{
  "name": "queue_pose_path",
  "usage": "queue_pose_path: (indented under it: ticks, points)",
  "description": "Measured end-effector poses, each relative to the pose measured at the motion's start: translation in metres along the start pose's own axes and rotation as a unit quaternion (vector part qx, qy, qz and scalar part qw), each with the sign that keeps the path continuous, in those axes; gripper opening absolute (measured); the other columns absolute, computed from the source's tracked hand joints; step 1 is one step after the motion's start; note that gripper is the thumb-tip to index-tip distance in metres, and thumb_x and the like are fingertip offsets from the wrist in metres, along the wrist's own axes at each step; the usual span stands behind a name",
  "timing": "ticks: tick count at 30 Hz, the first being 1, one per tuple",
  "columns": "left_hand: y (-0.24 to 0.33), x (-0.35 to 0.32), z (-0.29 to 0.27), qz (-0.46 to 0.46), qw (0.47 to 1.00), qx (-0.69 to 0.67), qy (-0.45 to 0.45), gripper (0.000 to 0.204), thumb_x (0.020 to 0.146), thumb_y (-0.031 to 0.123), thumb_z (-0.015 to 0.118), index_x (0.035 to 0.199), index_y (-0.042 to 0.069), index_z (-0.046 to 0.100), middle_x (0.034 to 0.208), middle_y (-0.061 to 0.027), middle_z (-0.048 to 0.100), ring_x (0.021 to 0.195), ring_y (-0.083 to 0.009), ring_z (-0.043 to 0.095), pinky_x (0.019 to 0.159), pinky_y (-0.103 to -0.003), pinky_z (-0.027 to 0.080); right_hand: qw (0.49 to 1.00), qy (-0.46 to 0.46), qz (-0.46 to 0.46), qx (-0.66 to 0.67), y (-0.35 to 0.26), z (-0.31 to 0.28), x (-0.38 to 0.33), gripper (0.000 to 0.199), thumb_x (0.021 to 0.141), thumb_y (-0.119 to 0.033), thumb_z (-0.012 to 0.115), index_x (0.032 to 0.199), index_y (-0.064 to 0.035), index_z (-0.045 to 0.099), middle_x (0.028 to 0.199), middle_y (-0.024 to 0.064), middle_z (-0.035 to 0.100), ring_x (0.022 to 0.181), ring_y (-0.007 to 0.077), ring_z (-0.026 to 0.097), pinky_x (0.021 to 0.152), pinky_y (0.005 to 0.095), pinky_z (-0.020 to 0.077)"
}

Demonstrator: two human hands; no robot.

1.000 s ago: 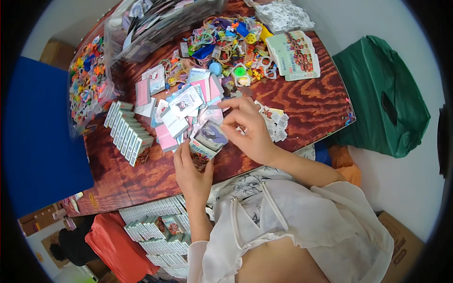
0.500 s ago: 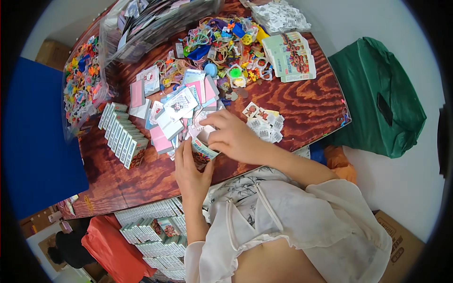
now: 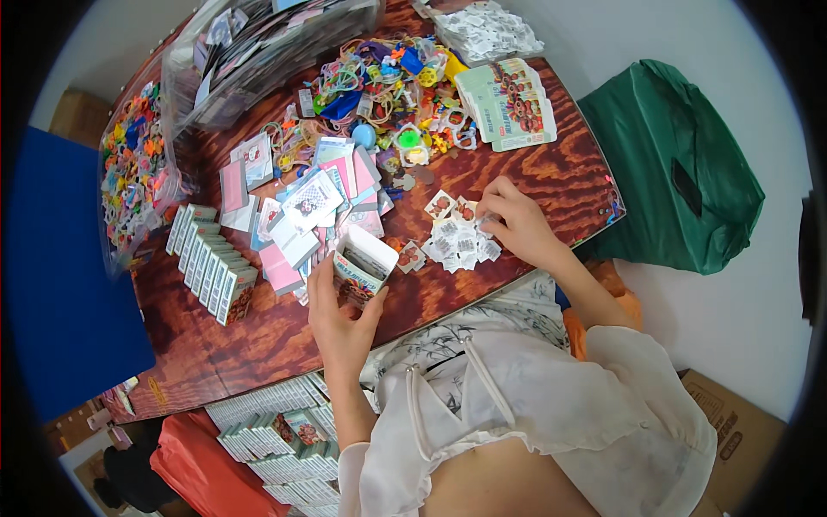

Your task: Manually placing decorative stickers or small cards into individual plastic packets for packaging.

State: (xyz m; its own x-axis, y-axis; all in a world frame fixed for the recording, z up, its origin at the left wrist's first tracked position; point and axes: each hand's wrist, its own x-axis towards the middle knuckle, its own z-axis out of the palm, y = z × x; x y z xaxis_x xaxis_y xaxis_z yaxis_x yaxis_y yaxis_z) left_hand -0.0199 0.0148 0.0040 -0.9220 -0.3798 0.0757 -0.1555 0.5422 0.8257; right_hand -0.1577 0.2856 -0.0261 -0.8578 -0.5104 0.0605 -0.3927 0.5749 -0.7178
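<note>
My left hand [image 3: 338, 314] grips a small open carton [image 3: 355, 277] near the table's front edge, thumb on one side and fingers on the other. The carton's white top flap stands up, and grey packets show inside. My right hand [image 3: 519, 222] reaches over the right edge of a pile of small white printed squares [image 3: 461, 246], fingertips pinched together. Whatever lies between those fingertips is too small to make out. Beyond the carton spreads a loose heap of pink, blue and white cards and packets [image 3: 312, 198].
Filled cartons [image 3: 215, 267] stand in a row at left. Colourful trinkets [image 3: 388, 82] heap at the back, beside flattened cartons [image 3: 512, 108] and a bag of white squares [image 3: 491, 33]. Clear bags hold packets [image 3: 267, 65] and small toys [image 3: 133, 164]. A green bag [image 3: 663, 164] hangs beyond the right edge.
My right hand has left the carton and moved right to the pile of small white squares. My left hand keeps hold of the carton, whose opening now shows. The whole view has shifted slightly.
</note>
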Motion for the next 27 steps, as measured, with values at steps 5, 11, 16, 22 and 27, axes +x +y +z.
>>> queue_pose_path:
  ticks: [5,11,16,22,27]
  points:
    - [0.005,0.002,-0.002,0.014,0.999,0.042,-0.014,0.075,0.068,0.009,0.085,0.134,0.001,0.05,0.123,-0.0161,0.055,0.11,-0.0314,0.059,0.09,-0.039,0.05,0.998,0.018,0.0,0.054,0.013,-0.001,0.002,0.013,0.078,0.0,0.069,0.084,-0.0017,0.057,0.087,0.0058,0.054,0.073,0.0159,0.058,0.065,0.0296,0.0454]
    - [0.007,0.002,-0.002,0.034,0.998,0.055,-0.019,0.076,0.067,0.009,0.085,0.135,0.002,0.05,0.123,-0.0164,0.055,0.111,-0.0317,0.058,0.091,-0.039,0.05,0.931,0.004,0.137,0.339,0.02,-0.011,0.01,0.006,0.089,-0.003,0.066,0.086,-0.003,0.06,0.078,0.0003,0.062,0.063,0.0046,0.056,0.055,0.0209,0.0426]
    - [0.006,-0.002,-0.003,-0.026,0.999,0.016,-0.018,0.078,0.068,0.008,0.085,0.136,-0.001,0.049,0.124,-0.0148,0.056,0.114,-0.0292,0.056,0.096,-0.038,0.046,0.889,-0.01,0.221,0.4,0.022,-0.008,0.016,0.006,0.09,-0.003,0.065,0.096,-0.0015,0.064,0.076,0.0019,0.064,0.058,0.0051,0.057,0.049,0.0191,0.0406]
    - [0.001,-0.007,-0.007,-0.027,0.999,0.021,-0.027,0.077,0.069,0.004,0.084,0.137,-0.001,0.048,0.123,-0.0128,0.054,0.113,-0.024,0.055,0.087,-0.034,0.053,0.899,-0.043,0.196,0.39,0.021,0.003,0.02,0.007,0.089,-0.002,0.064,0.096,-0.0002,0.064,0.076,0.0003,0.062,0.059,0.0042,0.053,0.053,0.0197,0.0414]
    - [0.0,-0.008,-0.008,-0.009,0.998,0.05,-0.035,0.077,0.069,0.001,0.083,0.137,0.0,0.047,0.124,-0.0108,0.051,0.112,-0.0202,0.055,0.088,-0.033,0.056,0.922,-0.057,0.148,0.353,0.014,0.003,0.025,0.003,0.09,-0.001,0.061,0.093,-0.0011,0.063,0.076,-0.0004,0.061,0.058,0.0042,0.05,0.053,0.0203,0.0409]
